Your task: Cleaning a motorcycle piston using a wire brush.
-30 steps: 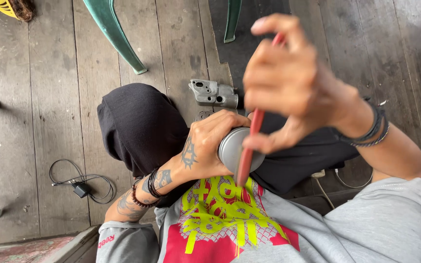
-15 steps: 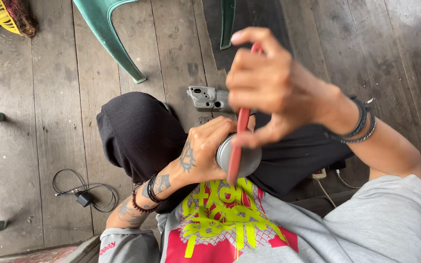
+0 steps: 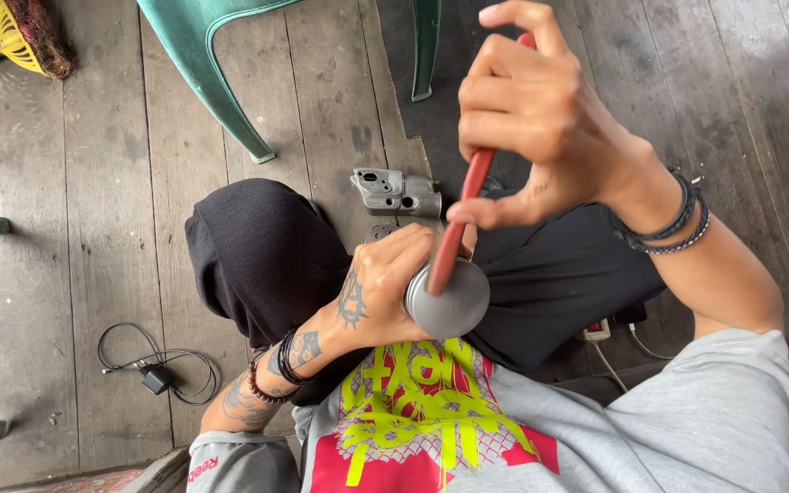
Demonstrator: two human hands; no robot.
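Right hand [image 3: 541, 114] has come in closer over the round grey metal cylinder [image 3: 449, 299] since the earlier frames, and the long red-handled tool [image 3: 460, 219] now stands steeper, its lower end touching the flat grey face. Judging by that, the tool work on the part is mid-stroke, not finished. Fingers of this hand are curled round the upper handle, thumb pinching it lower down; wrist is raised above the cylinder, forearm running off to the lower right with dark bracelets.

Left hand [image 3: 376, 292] is wrapped round the cylinder's side from the left, fingers closed on it, holding it just above the lap; tattooed wrist with bead bands slants down-left of it.

Beyond the cylinder on the wooden plank floor [image 3: 120, 228] lies a small grey cast-metal block [image 3: 396, 192]. Further out, green plastic chair legs [image 3: 221, 82]. Well left of the cylinder, a coiled black cable with plug [image 3: 152, 370].
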